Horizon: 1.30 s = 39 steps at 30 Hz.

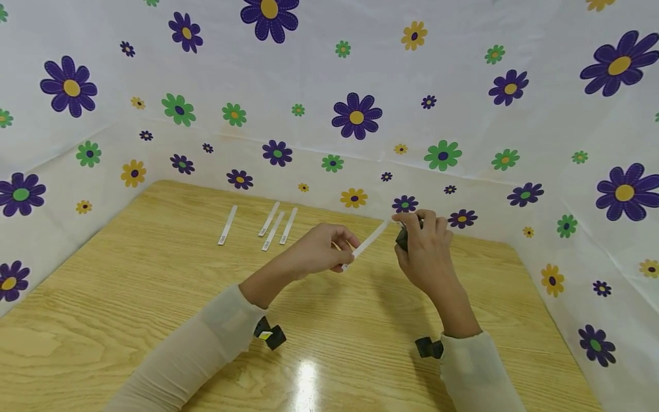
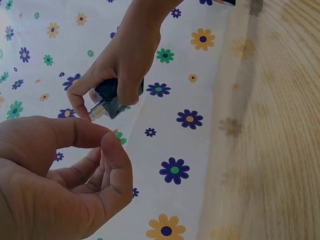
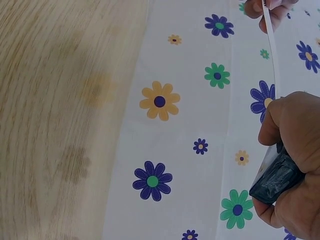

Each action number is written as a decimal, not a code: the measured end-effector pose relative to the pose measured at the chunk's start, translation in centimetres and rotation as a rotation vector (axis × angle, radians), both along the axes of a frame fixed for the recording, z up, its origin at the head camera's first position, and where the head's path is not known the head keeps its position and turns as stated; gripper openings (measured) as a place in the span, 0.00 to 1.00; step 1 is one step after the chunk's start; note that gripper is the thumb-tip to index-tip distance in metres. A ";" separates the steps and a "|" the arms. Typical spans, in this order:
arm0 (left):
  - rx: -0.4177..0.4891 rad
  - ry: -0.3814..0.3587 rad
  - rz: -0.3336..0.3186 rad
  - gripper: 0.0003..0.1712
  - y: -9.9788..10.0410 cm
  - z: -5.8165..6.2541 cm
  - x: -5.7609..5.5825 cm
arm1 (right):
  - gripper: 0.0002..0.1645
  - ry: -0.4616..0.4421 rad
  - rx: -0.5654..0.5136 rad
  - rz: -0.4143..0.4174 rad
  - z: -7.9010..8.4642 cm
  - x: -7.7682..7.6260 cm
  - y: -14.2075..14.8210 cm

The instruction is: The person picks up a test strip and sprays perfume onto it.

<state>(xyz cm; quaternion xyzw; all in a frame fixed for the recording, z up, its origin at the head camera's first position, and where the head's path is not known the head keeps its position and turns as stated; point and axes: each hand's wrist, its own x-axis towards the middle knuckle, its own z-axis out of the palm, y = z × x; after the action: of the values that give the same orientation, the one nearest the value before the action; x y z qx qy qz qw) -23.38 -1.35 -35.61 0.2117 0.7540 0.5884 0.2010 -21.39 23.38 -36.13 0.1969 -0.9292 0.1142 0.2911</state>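
Note:
My left hand (image 1: 321, 249) pinches the lower end of a narrow white paper test strip (image 1: 369, 240) between thumb and fingers. The strip slants up to the right, its far end close to the nozzle side of a small dark glass perfume bottle (image 1: 402, 238). Wrapped around that bottle is my right hand (image 1: 428, 254), with the index finger over the silver spray nozzle (image 2: 98, 110) in the left wrist view. Seen from the right wrist, the bottle (image 3: 278, 178) is partly hidden by thumb and fingers, and the strip (image 3: 272, 50) appears as a thin line. Both hands are raised above the table.
Several more white strips with small printed labels, among them one strip (image 1: 227, 225) set apart, lie at the back left of the wooden table (image 1: 154, 286). A white flower-print cloth (image 1: 309, 74) hangs around the table's back and sides.

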 end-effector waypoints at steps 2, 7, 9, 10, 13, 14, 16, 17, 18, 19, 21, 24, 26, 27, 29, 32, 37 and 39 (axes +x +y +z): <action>0.001 -0.001 -0.004 0.11 0.0 0.0 0.0 | 0.36 0.000 0.000 -0.001 0.0 0.0 0.0; 0.003 -0.014 -0.006 0.11 0.1 0.1 0.1 | 0.36 -0.008 -0.002 -0.005 0.0 0.0 0.0; 0.000 -0.015 -0.004 0.11 0.1 0.0 0.0 | 0.36 -0.008 -0.006 -0.005 0.0 0.0 -0.1; -0.001 -0.015 -0.002 0.11 0.1 0.0 0.0 | 0.36 -0.008 -0.009 -0.004 0.0 0.0 -0.1; -0.006 -0.008 -0.001 0.11 0.0 0.0 0.0 | 0.36 -0.007 -0.021 -0.001 -0.1 0.0 -0.1; -0.008 -0.006 0.000 0.11 0.0 -0.1 -0.1 | 0.36 -0.008 -0.024 -0.001 -0.1 0.0 -0.1; -0.012 -0.004 0.002 0.11 0.0 0.0 -0.1 | 0.37 -0.011 -0.028 -0.002 0.0 0.0 -0.1; -0.014 -0.004 0.004 0.11 0.0 0.0 -0.1 | 0.37 -0.012 -0.028 -0.002 0.0 0.0 -0.1; -0.015 -0.003 0.005 0.11 0.0 -0.1 -0.2 | 0.37 -0.013 -0.028 -0.003 0.0 0.0 -0.1; -0.014 -0.005 0.007 0.10 0.0 -0.1 -0.2 | 0.37 -0.013 -0.026 -0.003 0.0 0.0 -0.1; -0.011 -0.007 0.007 0.11 0.0 -0.1 -0.2 | 0.37 -0.013 -0.026 -0.004 0.0 0.0 -0.1; -0.006 -0.014 0.002 0.11 0.0 -0.2 -0.2 | 0.37 -0.009 -0.025 -0.006 -0.1 0.0 -0.1; -0.008 -0.018 0.001 0.11 0.0 -0.2 -0.2 | 0.37 -0.006 -0.027 -0.006 -0.1 0.0 0.0; -0.010 -0.021 0.002 0.12 0.0 -0.3 -0.3 | 0.37 -0.005 -0.027 -0.007 -0.1 0.0 0.0; -0.015 -0.026 0.008 0.11 0.0 -0.4 -0.4 | 0.37 -0.006 -0.030 -0.005 0.0 0.0 0.0; -0.021 -0.032 0.019 0.11 0.0 -0.6 -0.6 | 0.37 -0.011 -0.036 0.000 0.1 0.0 0.0; -0.020 -0.042 0.030 0.11 -0.2 -1.3 -1.2 | 0.37 -0.023 -0.047 0.000 0.2 0.0 0.0; -0.027 -0.042 0.038 0.12 -0.3 -1.8 -1.7 | 0.37 -0.026 -0.051 -0.003 0.3 0.1 0.0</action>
<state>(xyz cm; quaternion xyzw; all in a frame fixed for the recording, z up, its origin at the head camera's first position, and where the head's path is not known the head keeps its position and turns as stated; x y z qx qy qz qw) -25.09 -1.63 -37.37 0.1822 0.7614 0.5863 0.2082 -21.34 23.39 -35.82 0.1867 -0.9299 0.1400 0.2843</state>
